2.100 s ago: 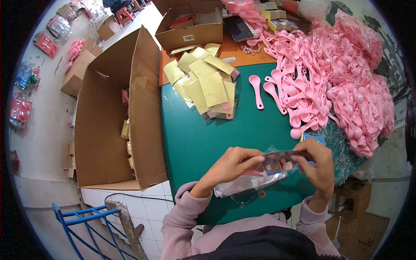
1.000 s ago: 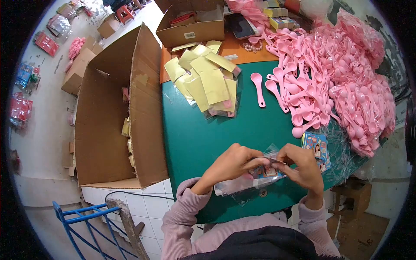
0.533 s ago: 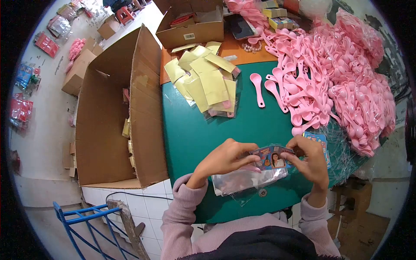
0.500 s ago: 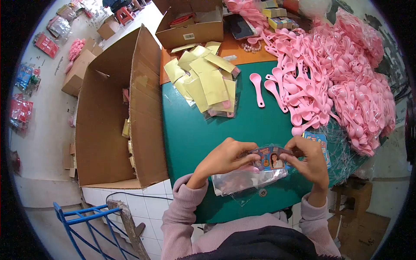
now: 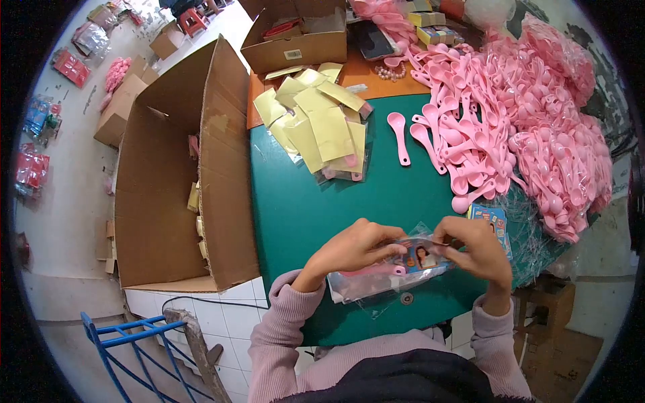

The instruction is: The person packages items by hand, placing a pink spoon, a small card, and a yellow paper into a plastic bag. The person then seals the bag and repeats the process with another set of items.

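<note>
A small printed card [image 5: 424, 257] with a picture of a person on it is stretched between my hands, at the mouth of a clear plastic bag [image 5: 422, 274]. My left hand [image 5: 359, 247] pinches the bag and the card's left end between thumb and fingers. At the other end, my right hand [image 5: 476, 250] has its fingers closed on the card's upper right edge. A pink spoon [image 5: 373, 270] shows through clear plastic just below my left fingers. Under all this lie more clear plastic bags [image 5: 353, 289] on the green table [image 5: 316, 215].
Many loose pink spoons [image 5: 470, 134] are heaped at the right, beside bagged ones [image 5: 564, 154]. Gold-backed packets [image 5: 329, 134] lie piled at the back left. A tall open carton [image 5: 228, 168] stands left of the table. More printed cards [image 5: 494, 218] lie beyond my right hand.
The card has tilted and sits slightly lower between my hands. The pink spoon now shows lengthwise below my left fingers, where only its end was seen before.
</note>
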Demonstrator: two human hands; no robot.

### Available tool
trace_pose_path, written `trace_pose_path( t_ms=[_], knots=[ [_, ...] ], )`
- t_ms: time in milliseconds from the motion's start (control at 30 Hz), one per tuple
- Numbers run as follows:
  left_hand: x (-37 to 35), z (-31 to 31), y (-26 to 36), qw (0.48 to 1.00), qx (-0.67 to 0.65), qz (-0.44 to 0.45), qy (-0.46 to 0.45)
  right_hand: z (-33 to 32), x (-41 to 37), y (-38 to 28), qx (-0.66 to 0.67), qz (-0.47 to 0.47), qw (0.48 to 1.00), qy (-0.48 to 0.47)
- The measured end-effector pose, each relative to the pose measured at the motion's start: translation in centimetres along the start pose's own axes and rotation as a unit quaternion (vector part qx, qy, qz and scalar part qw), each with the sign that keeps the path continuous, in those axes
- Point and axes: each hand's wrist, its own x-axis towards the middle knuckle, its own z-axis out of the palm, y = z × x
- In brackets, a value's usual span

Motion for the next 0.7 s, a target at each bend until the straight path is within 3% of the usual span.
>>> trace_pose_path(
  t_ms=[167, 233, 367, 433, 533, 600, 700],
  knots=[
    [0.0, 0.6, -0.3, 0.998, -0.044, 0.022, 0.035, 1.2, 0.8, 0.6, 0.040, -0.010, 0.999, -0.031],
    [0.0, 0.3, 0.3, 0.997, -0.039, -0.041, 0.044, 0.7, 0.9, 1.1, 0.033, -0.001, 0.998, -0.048],
    [0.3, 0.7, 0.1, 0.997, -0.048, -0.052, 0.039, 1.0, 1.2, 1.8, 0.066, 0.026, 0.996, -0.051],
    [0.4, 1.4, 0.4, 0.993, -0.029, -0.053, 0.104, 2.1, 1.3, 2.3, 0.062, 0.035, 0.997, -0.036],
    [0.3, 1.9, 0.2, 0.988, 0.028, -0.106, 0.111, 3.2, 1.5, 3.1, 0.043, -0.031, 0.998, -0.032],
    [-0.3, 1.6, -0.1, 0.987, 0.054, -0.100, 0.110, 3.3, 1.5, 3.5, 0.116, 0.058, 0.992, -0.013],
    [-2.2, 0.4, -0.6, 0.988, 0.039, -0.102, 0.107, 2.5, 1.8, 3.3, 0.123, 0.078, 0.989, -0.005]
  ],
)
